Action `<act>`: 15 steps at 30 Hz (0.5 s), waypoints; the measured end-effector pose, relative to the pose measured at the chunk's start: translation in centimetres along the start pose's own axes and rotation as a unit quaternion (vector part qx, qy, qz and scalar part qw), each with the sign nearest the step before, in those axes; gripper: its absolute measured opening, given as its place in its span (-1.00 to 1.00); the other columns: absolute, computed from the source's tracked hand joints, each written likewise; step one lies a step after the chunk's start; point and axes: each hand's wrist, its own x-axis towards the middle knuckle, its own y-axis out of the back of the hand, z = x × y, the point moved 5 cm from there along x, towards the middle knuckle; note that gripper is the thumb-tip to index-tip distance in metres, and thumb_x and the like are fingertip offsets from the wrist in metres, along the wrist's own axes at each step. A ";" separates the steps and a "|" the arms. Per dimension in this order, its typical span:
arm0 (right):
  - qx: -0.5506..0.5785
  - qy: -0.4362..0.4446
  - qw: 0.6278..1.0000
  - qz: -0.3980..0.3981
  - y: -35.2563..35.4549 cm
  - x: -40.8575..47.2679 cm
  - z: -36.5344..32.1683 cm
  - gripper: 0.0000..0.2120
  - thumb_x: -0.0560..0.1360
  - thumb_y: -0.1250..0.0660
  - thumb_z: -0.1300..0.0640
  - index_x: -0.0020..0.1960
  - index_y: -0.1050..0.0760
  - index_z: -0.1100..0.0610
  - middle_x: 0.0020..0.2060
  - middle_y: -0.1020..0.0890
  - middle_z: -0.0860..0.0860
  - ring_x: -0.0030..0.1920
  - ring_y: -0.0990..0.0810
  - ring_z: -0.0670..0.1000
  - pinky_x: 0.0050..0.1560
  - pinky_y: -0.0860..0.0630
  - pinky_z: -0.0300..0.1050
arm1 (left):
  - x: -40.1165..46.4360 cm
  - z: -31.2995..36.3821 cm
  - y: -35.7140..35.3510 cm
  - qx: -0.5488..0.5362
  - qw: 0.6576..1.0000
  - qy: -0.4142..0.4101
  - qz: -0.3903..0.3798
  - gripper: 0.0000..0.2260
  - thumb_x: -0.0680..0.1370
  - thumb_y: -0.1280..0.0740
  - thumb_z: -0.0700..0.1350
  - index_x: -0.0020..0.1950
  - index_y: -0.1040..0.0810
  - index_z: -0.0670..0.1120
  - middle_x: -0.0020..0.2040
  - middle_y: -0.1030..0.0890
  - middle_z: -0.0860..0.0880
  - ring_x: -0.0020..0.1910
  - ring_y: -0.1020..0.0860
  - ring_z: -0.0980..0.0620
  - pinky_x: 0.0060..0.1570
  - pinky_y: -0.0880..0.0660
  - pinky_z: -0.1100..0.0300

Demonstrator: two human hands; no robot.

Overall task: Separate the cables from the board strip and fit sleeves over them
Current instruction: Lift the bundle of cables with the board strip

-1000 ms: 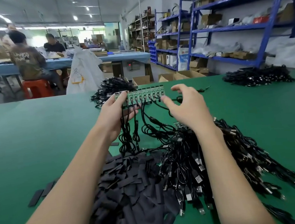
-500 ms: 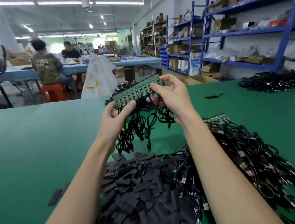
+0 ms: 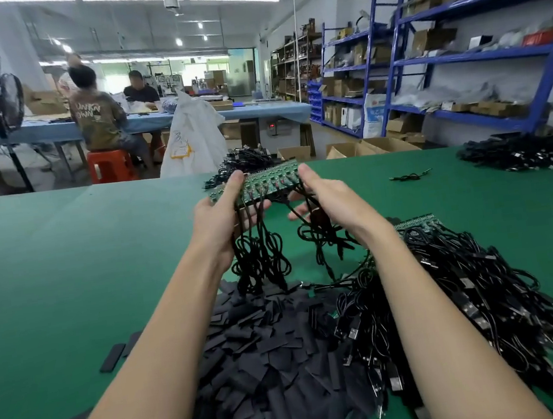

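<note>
While both hands hold it above the table, I note the strip is pinched by the left hand at one end, the right hand curled round the other. Cables hang beneath. Sleeves lie heaped at the near edge, a cable pile touching them.

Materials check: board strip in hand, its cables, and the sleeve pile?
Board strip: looks like rigid green circuit-board laminate with small components, matte.
Cables: black, slightly glossy flexible jacket, likely plastic or rubber; they hang in loops.
Sleeves: flat matte black tube pieces, probably heat-shrink plastic; unconfirmed.
</note>
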 end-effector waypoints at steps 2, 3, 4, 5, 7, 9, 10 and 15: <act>-0.065 -0.024 0.998 -0.002 0.9 -0.2 1.5 -0.21 0.39 -0.02 -0.64 0.26 -0.61 -0.12 0.28 -0.64 -0.11 0.34 -0.53 -0.03 0.36 -0.32 0.06 | -0.1 0.2 0.9 -0.009 1.000 -0.011 0.026 -0.31 0.55 -0.47 0.01 0.49 -0.24 -0.30 0.05 -0.68 -0.19 -0.20 -0.73 -0.10 -0.23 -0.68 0.14; -0.099 -0.032 0.995 -0.003 1.4 -0.4 2.1 -0.16 0.33 -0.06 -0.67 0.32 -0.57 -0.15 0.36 -0.56 -0.13 0.40 -0.47 -0.01 0.35 -0.30 0.06 | 0.0 0.3 1.4 -0.015 0.999 -0.015 0.043 -0.30 0.55 -0.47 0.01 0.50 -0.22 -0.30 0.04 -0.69 -0.20 -0.21 -0.73 -0.09 -0.21 -0.68 0.13; -0.132 -0.038 0.990 -0.014 1.8 -0.8 2.7 -0.15 0.29 -0.10 -0.69 0.33 -0.54 -0.18 0.34 -0.55 -0.16 0.38 -0.47 -0.03 0.31 -0.32 0.02 | 0.1 0.4 2.0 -0.024 0.998 -0.020 0.060 -0.35 0.55 -0.47 0.01 0.46 -0.26 -0.29 0.00 -0.70 -0.20 -0.23 -0.73 -0.08 -0.20 -0.69 0.12; -0.160 -0.046 0.986 -0.029 2.1 -1.1 3.3 -0.18 0.27 -0.17 -0.67 0.33 -0.53 -0.19 0.26 -0.56 -0.20 0.31 -0.51 -0.07 0.25 -0.35 -0.04 | 0.3 0.5 2.4 -0.030 0.997 -0.030 0.071 -0.46 0.56 -0.46 0.01 0.36 -0.34 -0.26 -0.05 -0.72 -0.17 -0.26 -0.73 -0.07 -0.21 -0.69 0.12; -0.189 -0.047 0.980 -0.036 2.8 -1.4 4.2 -0.38 0.31 -0.34 -0.55 0.20 -0.56 -0.19 0.08 -0.65 -0.25 0.09 -0.63 -0.12 0.16 -0.47 -0.09 | 0.5 1.0 2.9 -0.029 0.995 -0.054 0.080 -0.66 0.57 -0.45 0.01 0.15 -0.41 -0.16 -0.11 -0.74 -0.09 -0.27 -0.73 -0.05 -0.26 -0.68 0.15; -0.187 -0.008 0.982 -0.005 3.5 -1.1 4.5 -0.66 0.39 -0.47 -0.34 0.06 -0.60 -0.21 -0.12 -0.71 -0.19 -0.11 -0.68 -0.13 0.08 -0.57 -0.06 | 0.6 1.2 3.1 -0.018 0.994 -0.058 0.089 -0.57 0.58 -0.44 0.02 0.25 -0.38 -0.20 0.04 -0.69 -0.12 -0.24 -0.73 -0.06 -0.29 -0.66 0.17; -0.168 0.019 0.985 0.018 3.7 -1.1 4.3 -0.76 0.42 -0.49 -0.26 0.03 -0.59 -0.24 -0.17 -0.72 -0.17 -0.19 -0.66 -0.16 0.05 -0.59 -0.05 | 0.6 1.1 3.3 -0.010 0.993 -0.057 0.101 -0.51 0.58 -0.44 0.03 0.32 -0.35 -0.22 0.10 -0.66 -0.14 -0.23 -0.74 -0.06 -0.29 -0.66 0.18; 0.004 0.112 0.986 0.124 6.2 -2.3 3.3 -0.87 0.48 -0.51 -0.03 0.00 -0.61 -0.14 -0.44 -0.58 -0.14 -0.43 -0.42 -0.10 -0.35 -0.41 -0.27 | 0.7 1.2 5.8 -0.036 0.978 -0.081 0.187 -0.73 0.61 -0.41 -0.02 -0.06 -0.33 -0.07 -0.24 -0.69 -0.15 -0.42 -0.67 0.02 -0.49 -0.52 0.24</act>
